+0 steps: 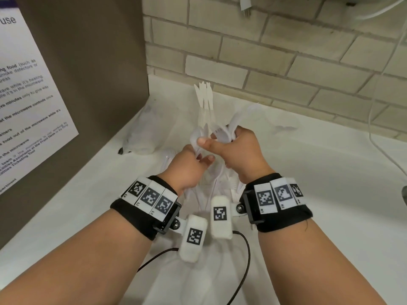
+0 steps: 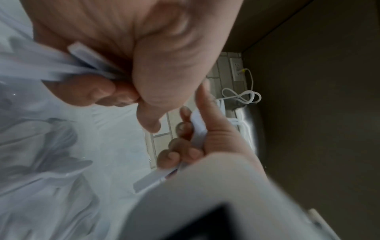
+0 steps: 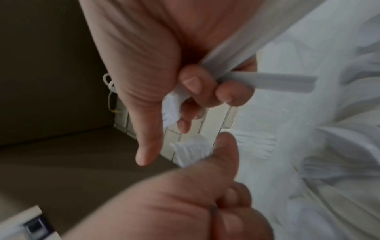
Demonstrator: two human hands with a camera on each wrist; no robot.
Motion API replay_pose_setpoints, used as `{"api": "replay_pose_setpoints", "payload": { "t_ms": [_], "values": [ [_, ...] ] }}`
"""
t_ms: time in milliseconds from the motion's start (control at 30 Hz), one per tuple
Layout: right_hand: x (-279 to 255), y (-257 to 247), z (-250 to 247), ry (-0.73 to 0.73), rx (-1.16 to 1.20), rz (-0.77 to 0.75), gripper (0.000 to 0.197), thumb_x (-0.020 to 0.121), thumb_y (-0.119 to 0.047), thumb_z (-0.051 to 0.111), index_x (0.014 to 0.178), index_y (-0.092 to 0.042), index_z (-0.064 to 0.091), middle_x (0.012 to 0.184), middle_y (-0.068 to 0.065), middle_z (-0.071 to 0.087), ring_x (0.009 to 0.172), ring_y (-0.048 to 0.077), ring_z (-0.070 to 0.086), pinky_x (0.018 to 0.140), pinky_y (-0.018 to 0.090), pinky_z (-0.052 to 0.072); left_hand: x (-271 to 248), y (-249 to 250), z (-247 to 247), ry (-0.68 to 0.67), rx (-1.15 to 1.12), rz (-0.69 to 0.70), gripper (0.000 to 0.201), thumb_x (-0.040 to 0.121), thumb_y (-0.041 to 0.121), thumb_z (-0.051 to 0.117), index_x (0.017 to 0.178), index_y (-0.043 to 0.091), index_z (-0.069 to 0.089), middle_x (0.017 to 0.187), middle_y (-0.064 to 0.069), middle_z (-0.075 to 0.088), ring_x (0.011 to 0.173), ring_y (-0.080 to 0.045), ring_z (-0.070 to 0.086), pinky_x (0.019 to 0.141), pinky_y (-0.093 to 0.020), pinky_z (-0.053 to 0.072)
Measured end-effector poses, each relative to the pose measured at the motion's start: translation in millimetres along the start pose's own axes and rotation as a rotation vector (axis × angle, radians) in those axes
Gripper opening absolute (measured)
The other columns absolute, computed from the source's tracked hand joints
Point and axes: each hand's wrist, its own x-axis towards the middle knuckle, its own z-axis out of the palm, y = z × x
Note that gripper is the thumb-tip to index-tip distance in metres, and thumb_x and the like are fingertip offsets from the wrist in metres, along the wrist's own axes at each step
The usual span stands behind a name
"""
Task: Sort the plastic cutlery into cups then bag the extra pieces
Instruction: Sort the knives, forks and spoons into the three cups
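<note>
Both hands are raised close together over a white counter [image 1: 330, 194]. My left hand [image 1: 187, 166] grips several white plastic handles [image 2: 90, 65] in its curled fingers. My right hand [image 1: 237, 150] holds a bunch of white forks [image 1: 222, 132], with one handle [image 3: 267, 79] sticking out past its fingers and tines [image 3: 170, 112] showing by the thumb. A bunch of white knives [image 1: 204, 95] stands upright just behind the hands, and spoons [image 1: 253, 111] rise to their right. Whether these stand in clear cups I cannot tell. Loose cutlery [image 1: 211, 186] lies under the wrists.
A clear plastic bag [image 1: 141, 133] lies on the counter at the left, against a brown appliance side [image 1: 88, 73] that carries a printed notice [image 1: 26, 106]. A pale brick wall [image 1: 286, 51] closes the back. White cords [image 1: 374, 128] hang at the right and a black cable [image 1: 246, 260] runs below my wrists.
</note>
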Motion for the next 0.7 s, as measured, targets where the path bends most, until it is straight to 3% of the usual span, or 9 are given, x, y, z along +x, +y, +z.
{"api": "replay_pose_setpoints", "payload": {
  "t_ms": [67, 133, 167, 233, 300, 400, 533, 600, 700],
  "values": [
    [1, 1, 5, 0.021, -0.104, -0.020, 0.032, 0.064, -0.034, 0.084, 0.076, -0.014, 0.062, 0.077, 0.000, 0.068, 0.074, 0.017, 0.066, 0.069, 0.033, 0.054, 0, 1, -2, -0.061, -0.014, 0.048, 0.051, 0.085, 0.041, 0.062, 0.124, 0.016, 0.041, 0.111, 0.000, 0.060, 0.094, -0.019, 0.063, 0.060, -0.032, 0.050],
    [3, 2, 4, 0.070, -0.088, -0.001, 0.018, 0.074, -0.022, 0.078, 0.072, -0.015, 0.062, 0.076, 0.004, 0.068, 0.076, 0.022, 0.066, 0.075, 0.037, 0.056, -2, 2, -3, -0.114, -0.111, 0.042, 0.052, 0.081, 0.038, 0.065, 0.122, 0.015, 0.042, 0.098, -0.008, 0.062, 0.079, -0.021, 0.062, 0.061, -0.038, 0.052],
    [4, 3, 4, 0.080, -0.049, 0.028, 0.013, 0.077, -0.018, 0.074, 0.076, -0.012, 0.063, 0.078, 0.006, 0.068, 0.076, 0.023, 0.066, 0.075, 0.038, 0.056, -3, 3, -3, -0.132, -0.187, 0.031, 0.049, 0.083, 0.036, 0.065, 0.120, 0.013, 0.042, 0.091, -0.008, 0.060, 0.072, -0.020, 0.059, 0.063, -0.039, 0.050],
    [4, 5, 3, 0.064, 0.042, 0.082, 0.008, 0.082, -0.014, 0.069, 0.077, -0.015, 0.062, 0.072, 0.002, 0.065, 0.064, 0.016, 0.062, 0.062, 0.033, 0.052, -7, 7, -2, -0.154, -0.313, 0.013, 0.040, 0.091, 0.032, 0.059, 0.120, 0.009, 0.043, 0.084, -0.007, 0.053, 0.067, -0.017, 0.054, 0.063, -0.035, 0.050],
    [4, 8, 4, 0.062, 0.141, 0.117, 0.014, 0.084, -0.011, 0.065, 0.074, -0.019, 0.058, 0.064, -0.005, 0.059, 0.050, 0.007, 0.052, 0.051, 0.024, 0.040, -9, 8, -1, -0.154, -0.376, 0.006, 0.039, 0.097, 0.035, 0.048, 0.123, 0.006, 0.044, 0.086, -0.005, 0.052, 0.070, -0.014, 0.056, 0.065, -0.031, 0.052],
    [6, 11, 2, 0.090, 0.262, 0.177, 0.006, 0.087, -0.011, 0.061, 0.085, -0.016, 0.058, 0.070, 0.000, 0.066, 0.050, 0.010, 0.049, 0.045, 0.022, 0.037, -10, 9, 0, -0.168, -0.475, -0.023, 0.038, 0.100, 0.036, 0.041, 0.121, 0.006, 0.048, 0.087, -0.007, 0.056, 0.075, -0.017, 0.060, 0.071, -0.032, 0.054],
    [13, 18, -5, 0.127, 0.342, 0.231, 0.019, 0.092, -0.009, 0.053, 0.110, -0.004, 0.056, 0.078, 0.005, 0.072, 0.065, 0.017, 0.065, 0.057, 0.029, 0.048, -7, 6, -2, -0.163, -0.549, -0.035, 0.022, 0.102, 0.027, 0.038, 0.092, 0.012, 0.051, 0.084, -0.003, 0.054, 0.075, -0.019, 0.059, 0.072, -0.032, 0.049],
    [19, 19, -16, 0.153, 0.398, 0.247, 0.020, 0.094, -0.006, 0.050, 0.112, -0.003, 0.055, 0.079, 0.007, 0.066, 0.067, 0.026, 0.069, 0.062, 0.033, 0.052, -5, 4, -2, -0.129, -0.512, -0.030, 0.022, 0.103, 0.024, 0.037, 0.089, 0.014, 0.051, 0.084, -0.001, 0.054, 0.079, -0.018, 0.060, 0.075, -0.033, 0.047],
    [40, 11, -42, 0.228, 0.428, 0.243, 0.021, 0.094, -0.004, 0.049, 0.114, -0.009, 0.054, 0.084, 0.008, 0.060, 0.057, 0.026, 0.069, 0.056, 0.030, 0.054, -4, 2, -5, -0.104, -0.455, -0.025, 0.023, 0.103, 0.022, 0.036, 0.091, 0.014, 0.054, 0.086, -0.002, 0.054, 0.078, -0.018, 0.061, 0.076, -0.035, 0.047]
  ]
}}
